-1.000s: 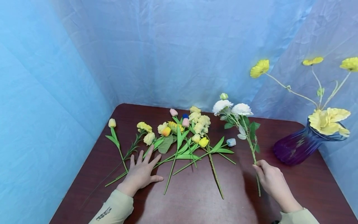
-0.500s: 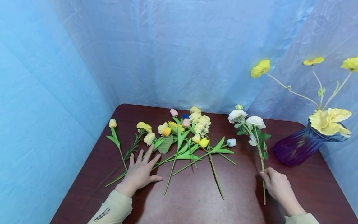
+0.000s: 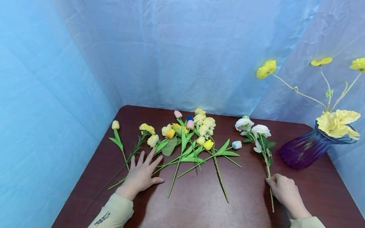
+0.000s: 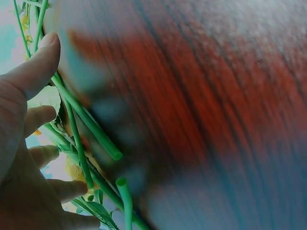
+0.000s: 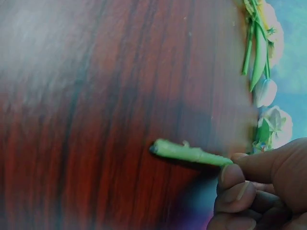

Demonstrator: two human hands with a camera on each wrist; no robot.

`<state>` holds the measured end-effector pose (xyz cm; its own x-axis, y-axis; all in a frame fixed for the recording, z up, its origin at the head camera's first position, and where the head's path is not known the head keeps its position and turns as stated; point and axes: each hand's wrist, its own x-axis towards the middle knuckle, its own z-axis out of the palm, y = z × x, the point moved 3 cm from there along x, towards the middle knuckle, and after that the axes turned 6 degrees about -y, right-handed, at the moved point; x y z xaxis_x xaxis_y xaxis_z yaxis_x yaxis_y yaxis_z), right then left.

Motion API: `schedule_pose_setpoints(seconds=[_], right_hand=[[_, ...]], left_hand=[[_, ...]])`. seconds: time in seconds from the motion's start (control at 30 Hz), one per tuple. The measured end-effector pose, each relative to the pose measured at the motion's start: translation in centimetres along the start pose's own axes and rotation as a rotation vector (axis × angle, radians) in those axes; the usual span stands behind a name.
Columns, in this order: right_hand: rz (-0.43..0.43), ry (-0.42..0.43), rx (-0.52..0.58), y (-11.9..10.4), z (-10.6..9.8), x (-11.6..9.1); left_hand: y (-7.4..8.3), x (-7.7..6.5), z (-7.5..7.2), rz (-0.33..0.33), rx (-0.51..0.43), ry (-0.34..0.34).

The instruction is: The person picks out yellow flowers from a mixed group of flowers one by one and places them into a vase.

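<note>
My right hand (image 3: 286, 193) pinches the lower stem of a white flower spray (image 3: 260, 130) between thumb and fingers. Its two white blooms and leaves point away from me, left of the vase. In the right wrist view the cut end of the stem (image 5: 192, 154) sticks out past the fingertips, low over the wood. My left hand (image 3: 141, 174) is spread with straight fingers over green stems at the left of the flower pile. The left wrist view shows those stems (image 4: 91, 122) passing beneath and beside the fingers.
A purple-blue glass vase (image 3: 302, 150) holding yellow flowers (image 3: 266, 69) leans at the right of the dark wooden table (image 3: 199, 212). Mixed tulips and yellow blooms (image 3: 203, 123) lie across the middle. One pale yellow tulip (image 3: 115, 125) lies far left. Blue cloth (image 3: 182, 57) hangs behind.
The right hand has moved the white flower spray to the right and toward me, and its blooms have come lower. The left hand has shifted only slightly to the left.
</note>
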<state>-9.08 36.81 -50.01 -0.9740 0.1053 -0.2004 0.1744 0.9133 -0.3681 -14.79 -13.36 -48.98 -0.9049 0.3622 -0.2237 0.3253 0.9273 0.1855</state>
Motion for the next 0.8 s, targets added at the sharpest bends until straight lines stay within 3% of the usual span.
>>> schedule_pose_setpoints(seconds=[0.17, 0.27, 0.47, 0.63, 0.8], right_hand=[[0.110, -0.024, 0.000, 0.2, -0.6, -0.2], [0.099, 0.037, -0.013, -0.3, -1.2, -0.4], [-0.122, 0.157, -0.053, -3.9, -2.1, 0.1], [-0.303, 0.172, -0.080, -7.7, -1.5, 1.0], [-0.482, 0.150, -0.095, -11.4, 0.5, 1.7]], left_hand=[[0.0, 0.1, 0.2, -0.006, -0.020, -0.029], [-0.1, 0.1, 0.3, -0.009, -0.028, -0.036], [-0.2, 0.1, 0.5, -0.022, -0.042, -0.052], [-0.3, 0.1, 0.5, -0.020, -0.045, -0.048], [-0.2, 0.2, 0.5, -0.016, -0.029, -0.039]])
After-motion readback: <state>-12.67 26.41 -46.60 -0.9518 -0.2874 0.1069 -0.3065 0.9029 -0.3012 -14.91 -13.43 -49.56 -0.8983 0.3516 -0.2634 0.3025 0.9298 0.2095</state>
